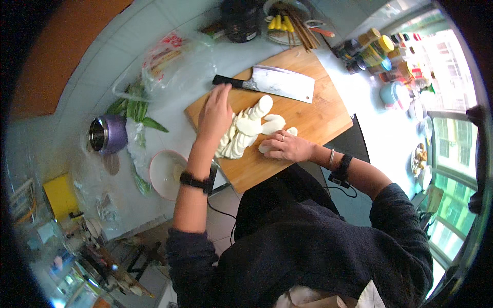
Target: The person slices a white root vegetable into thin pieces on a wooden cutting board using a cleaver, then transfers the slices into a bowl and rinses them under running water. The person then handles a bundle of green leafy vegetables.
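A wooden cutting board (304,119) lies before me, with a pile of thin white slices (246,125) on it, perhaps of a peeled root vegetable. My left hand (215,115), slightly blurred, is at the pile's left side. Its fingers are extended near the black handle of a cleaver (283,82) and seem to hold nothing. The cleaver lies flat across the board's far part. At the pile's lower right, the curled fingers of my right hand (287,146) are on a white slice (265,148), partly covering it. Other loose slices lie just beyond that hand.
To the left stand a white bowl (168,175) with a pink rim, a purple metal container (109,134) and green leaves (136,107). A clear plastic bag (177,65) lies farther back. Jars (371,54) line the window side. A dark flat surface (352,134) is under the board's right edge.
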The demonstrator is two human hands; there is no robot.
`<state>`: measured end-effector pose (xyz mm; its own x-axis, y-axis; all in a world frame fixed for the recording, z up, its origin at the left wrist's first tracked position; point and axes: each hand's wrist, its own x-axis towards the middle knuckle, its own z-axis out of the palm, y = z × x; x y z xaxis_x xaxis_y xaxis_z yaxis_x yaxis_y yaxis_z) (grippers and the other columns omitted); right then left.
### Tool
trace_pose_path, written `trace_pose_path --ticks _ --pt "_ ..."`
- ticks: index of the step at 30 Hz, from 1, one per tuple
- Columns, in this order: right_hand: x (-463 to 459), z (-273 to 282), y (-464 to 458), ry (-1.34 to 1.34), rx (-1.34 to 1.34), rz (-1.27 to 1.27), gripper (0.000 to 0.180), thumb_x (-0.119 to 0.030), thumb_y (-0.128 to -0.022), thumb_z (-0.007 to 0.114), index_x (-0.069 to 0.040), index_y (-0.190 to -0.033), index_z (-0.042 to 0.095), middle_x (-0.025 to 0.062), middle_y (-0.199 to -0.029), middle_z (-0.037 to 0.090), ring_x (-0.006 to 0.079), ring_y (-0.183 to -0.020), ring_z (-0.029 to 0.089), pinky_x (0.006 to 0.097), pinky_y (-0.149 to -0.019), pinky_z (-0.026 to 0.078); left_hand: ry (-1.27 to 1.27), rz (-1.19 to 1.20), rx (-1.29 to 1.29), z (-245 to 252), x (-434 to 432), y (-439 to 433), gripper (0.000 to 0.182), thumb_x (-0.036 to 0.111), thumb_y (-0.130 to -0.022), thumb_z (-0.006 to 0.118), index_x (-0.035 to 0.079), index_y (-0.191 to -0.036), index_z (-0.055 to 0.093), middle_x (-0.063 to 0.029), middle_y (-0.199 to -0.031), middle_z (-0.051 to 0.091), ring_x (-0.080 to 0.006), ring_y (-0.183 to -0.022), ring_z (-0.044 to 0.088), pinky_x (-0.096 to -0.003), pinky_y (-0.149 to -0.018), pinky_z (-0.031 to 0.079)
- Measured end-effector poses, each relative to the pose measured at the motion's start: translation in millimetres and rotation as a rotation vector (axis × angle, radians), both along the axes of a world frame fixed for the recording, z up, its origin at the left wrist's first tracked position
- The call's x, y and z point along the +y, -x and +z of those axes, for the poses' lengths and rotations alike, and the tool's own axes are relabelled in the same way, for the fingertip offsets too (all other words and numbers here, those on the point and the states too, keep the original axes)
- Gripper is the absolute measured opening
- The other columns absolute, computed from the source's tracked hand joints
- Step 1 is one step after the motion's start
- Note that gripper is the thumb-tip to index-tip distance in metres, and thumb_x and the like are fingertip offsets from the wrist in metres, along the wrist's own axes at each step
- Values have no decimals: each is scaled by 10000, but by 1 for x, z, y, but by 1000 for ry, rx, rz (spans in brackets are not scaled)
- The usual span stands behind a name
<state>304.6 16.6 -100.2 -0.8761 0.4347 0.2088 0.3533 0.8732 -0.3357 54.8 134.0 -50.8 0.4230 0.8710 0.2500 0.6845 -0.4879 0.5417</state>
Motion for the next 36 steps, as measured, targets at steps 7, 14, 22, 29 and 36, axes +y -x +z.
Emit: trace_pose_path --ticks 7,14,22,29,36 --pt "-16 14 -25 11 -90 -183 373 -185 -861 517 -120 -1226 564 135 -1385 445 328 -1284 425 440 -932 442 -79 -149 583 -34 70 -49 285 63 -813 588 59 -1097 567 -111 -1051 588 -307 -1006 582 -428 -880 455" --pt "-2 4 -35 -93 -62 -220 478 -229 -896 518 -174 -1369 466 155 -1408 420 327 -1299 421 456 -1015 398 -65 -158 514 17 47 -38 292 192 -809 674 54 -1022 531 -147 -993 563 -363 -930 594 -457 -778 488" --pt "9 24 -8 64 40 -308 639 -384 -868 643 -87 -1388 421 180 -1464 367 370 -1348 358 498 -1090 312 166 488 -43 44 -160 35 355 218 -961 576 -53 -1183 519 -231 -982 624 -366 -852 635 -398 -691 500" --pt "57 14 145 -13 18 -61 535 -419 -824 649 -69 -1213 535 157 -1341 457 321 -1266 430 475 -1058 321 142 959 226 34 -253 65 387 258 -957 584 -50 -1186 529 -218 -912 631 -365 -757 652 -411 -590 507" --pt "66 13 150 86 -204 20 524 -402 -722 727 -84 -1120 600 104 -1182 511 272 -1184 464 430 -982 367 294 933 124 34 -257 55 363 258 -953 585 -34 -1161 528 -234 -925 624 -394 -807 646 -441 -655 507"
